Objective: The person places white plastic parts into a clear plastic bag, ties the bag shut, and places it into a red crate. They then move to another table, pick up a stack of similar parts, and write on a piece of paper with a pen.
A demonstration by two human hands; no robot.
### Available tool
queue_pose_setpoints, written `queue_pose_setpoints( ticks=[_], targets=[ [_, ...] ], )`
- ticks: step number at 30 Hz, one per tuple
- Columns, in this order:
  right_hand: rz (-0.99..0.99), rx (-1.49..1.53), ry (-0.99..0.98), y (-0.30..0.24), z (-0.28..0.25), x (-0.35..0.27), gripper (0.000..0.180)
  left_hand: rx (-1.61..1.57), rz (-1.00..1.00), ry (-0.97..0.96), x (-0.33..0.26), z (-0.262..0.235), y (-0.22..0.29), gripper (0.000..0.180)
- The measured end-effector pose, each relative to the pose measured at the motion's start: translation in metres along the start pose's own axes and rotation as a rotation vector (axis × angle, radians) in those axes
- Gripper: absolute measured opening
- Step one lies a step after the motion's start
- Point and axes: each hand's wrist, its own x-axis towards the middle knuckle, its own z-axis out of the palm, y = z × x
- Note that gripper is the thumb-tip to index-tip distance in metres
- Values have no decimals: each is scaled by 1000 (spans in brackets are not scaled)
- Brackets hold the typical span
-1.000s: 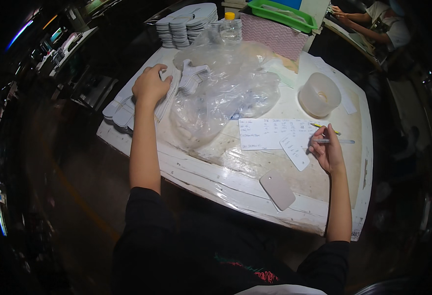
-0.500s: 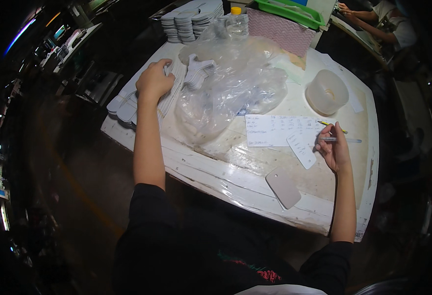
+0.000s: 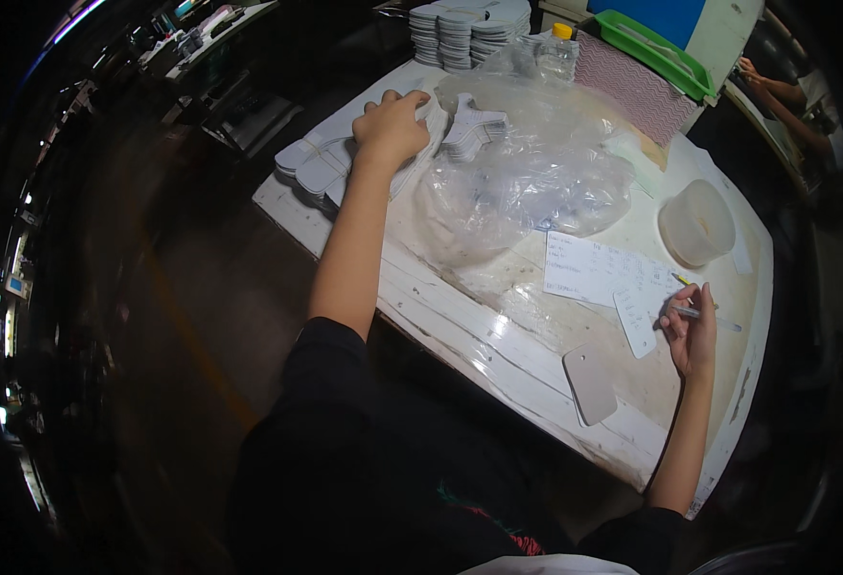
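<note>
My left hand (image 3: 392, 127) is on a stack of flat grey-white cut pieces (image 3: 321, 161) at the table's far left. Its fingers curl over the top pieces, and its palm hides part of them. In my right hand (image 3: 692, 331) is a clear-barrelled pen (image 3: 728, 326), held between the fingers and pointing sideways. Just left of that hand lies a small white card (image 3: 634, 324) with handwriting, overlapping a written paper sheet (image 3: 579, 268). A yellow pencil (image 3: 680, 279) shows partly behind the right fingers. Nearer me rests a grey rounded piece (image 3: 591, 385) with a small hole.
A crumpled clear plastic bag (image 3: 536, 172) covers the table's middle, beside a smaller stack of shaped pieces (image 3: 474, 129). A round translucent tub (image 3: 697, 225) stands at right. Behind are more stacks (image 3: 469, 38), a yellow-capped bottle (image 3: 557, 57) and a green tray (image 3: 656, 53). Another person's arms (image 3: 776, 91) show far right.
The whole scene has shifted rightward in the picture as the view turned. My left hand stays on the stack, and my right hand still holds the pen beside the card.
</note>
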Motion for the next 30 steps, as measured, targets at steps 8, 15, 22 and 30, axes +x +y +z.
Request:
queue_pose_setpoints(
  ticks=[8, 15, 22, 30],
  targets=[
    [-1, -14, -16, 1, 0, -1, 43, -3, 41, 61, -1, 3, 2, 50],
    [6, -13, -8, -1, 2, -2, 42, -42, 113, 117, 0, 8, 0, 37],
    [19, 8, -34, -1, 0, -1, 43, -80, 58, 140, 1, 7, 1, 20],
    [21, -2, -25, -2, 0, -1, 44, -138, 55, 176, 1, 4, -5, 20]
  ],
)
